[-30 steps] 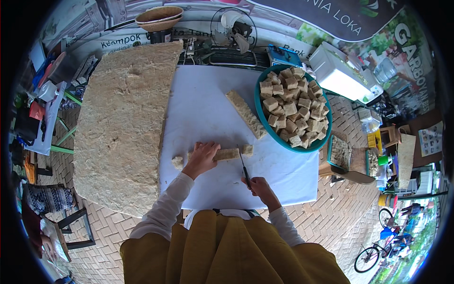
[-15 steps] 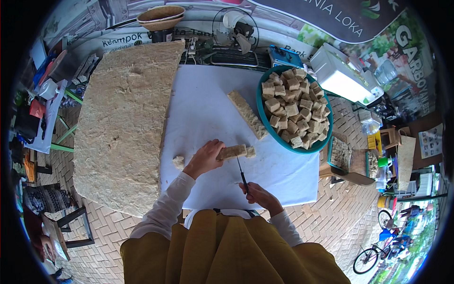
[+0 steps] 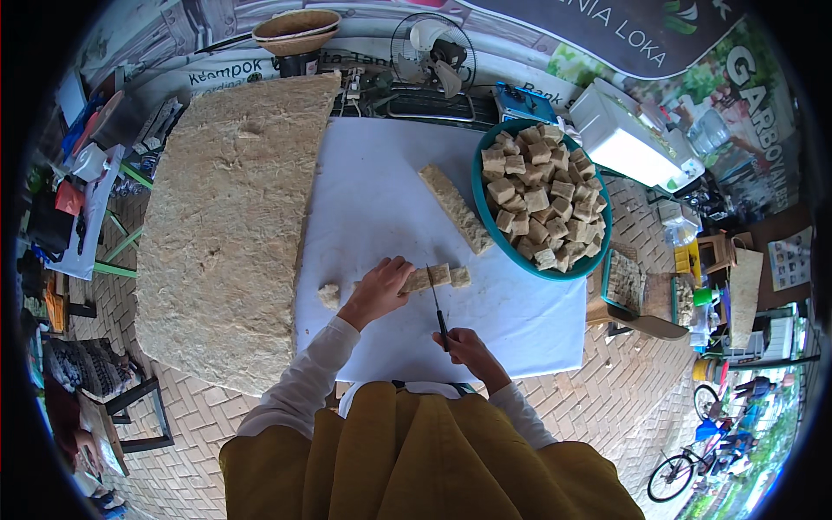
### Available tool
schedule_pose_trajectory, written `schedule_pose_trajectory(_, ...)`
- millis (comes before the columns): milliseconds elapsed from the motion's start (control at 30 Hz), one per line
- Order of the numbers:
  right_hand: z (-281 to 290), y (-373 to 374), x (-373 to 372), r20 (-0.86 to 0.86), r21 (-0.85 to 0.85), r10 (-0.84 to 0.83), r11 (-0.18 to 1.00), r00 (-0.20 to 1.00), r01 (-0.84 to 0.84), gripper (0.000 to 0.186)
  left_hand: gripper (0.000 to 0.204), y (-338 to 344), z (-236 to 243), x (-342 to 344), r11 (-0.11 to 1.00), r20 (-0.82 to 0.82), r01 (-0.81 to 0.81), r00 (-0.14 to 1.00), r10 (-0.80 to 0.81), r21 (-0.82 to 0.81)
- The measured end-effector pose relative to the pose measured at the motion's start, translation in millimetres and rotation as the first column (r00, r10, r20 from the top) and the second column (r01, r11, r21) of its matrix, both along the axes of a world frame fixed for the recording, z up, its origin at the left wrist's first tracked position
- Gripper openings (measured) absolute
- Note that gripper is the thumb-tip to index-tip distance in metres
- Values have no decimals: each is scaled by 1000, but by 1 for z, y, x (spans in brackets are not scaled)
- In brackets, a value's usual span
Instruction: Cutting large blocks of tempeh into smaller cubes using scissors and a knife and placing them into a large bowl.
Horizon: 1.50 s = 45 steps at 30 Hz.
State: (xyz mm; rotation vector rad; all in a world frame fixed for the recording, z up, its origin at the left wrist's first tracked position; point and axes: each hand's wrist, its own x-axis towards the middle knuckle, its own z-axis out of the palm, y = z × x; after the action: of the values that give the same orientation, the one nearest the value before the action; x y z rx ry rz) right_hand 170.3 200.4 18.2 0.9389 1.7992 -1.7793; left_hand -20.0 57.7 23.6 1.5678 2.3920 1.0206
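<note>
My left hand (image 3: 379, 292) is closed on the left end of a short tan rockwool strip (image 3: 419, 280), holding it down on the white-covered table (image 3: 381, 199). In my right hand (image 3: 472, 354) is a knife (image 3: 441, 322) with a black handle. Its thin blade points away from me and lies across the strip near its right end. Touching or almost touching that end is a small rockwool piece (image 3: 460, 276). A rough scrap (image 3: 328, 295) rests left of my left hand. Farther off, a longer rockwool strip (image 3: 455, 211) lies slantwise beside the basin.
A round teal basin (image 3: 477, 195) heaped with rockwool cubes (image 3: 537, 199) stands at the table's right. One large rockwool slab (image 3: 225, 234) fills the left side. Behind the table are a fan (image 3: 432, 56) and a white box (image 3: 624, 134); a wooden stool (image 3: 637, 322) is at right.
The knife has moved slightly left along the strip, and its blade now stands more upright. My right hand has shifted a little with it; my left hand keeps its place.
</note>
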Motion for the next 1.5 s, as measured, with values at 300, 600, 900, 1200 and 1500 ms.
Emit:
schedule_pose_trajectory(300, 5, 6, -8, -58, -40, -48, 998, 997, 45, 52, 41, 1, -3, 4, 1000, -65, 29, 997, -29, -6)
schedule_pose_trajectory(600, 0, -9, -9, -81, 49, -108, 993, 991, 112, 46, 41, -1, -7, 2, 999, -27, 3, 1000, -4, -34)
schedule_pose_trajectory(900, -6, -4, -12, -57, 112, -120, 986, 991, 126, 46, 49, -6, -14, 0, 990, -169, -98, 982, 79, -102)
schedule_pose_trajectory(1200, 1, 0, -9, -17, 94, -48, 994, 999, 49, 44, 49, -9, -28, -3, 984, -133, -142, 983, 127, -108)
schedule_pose_trajectory(1500, -4, 2, 20, 59, -264, -25, 964, 998, 39, 36, 48, -3, -17, -10, 983, 0, -175, 985, 175, -54)
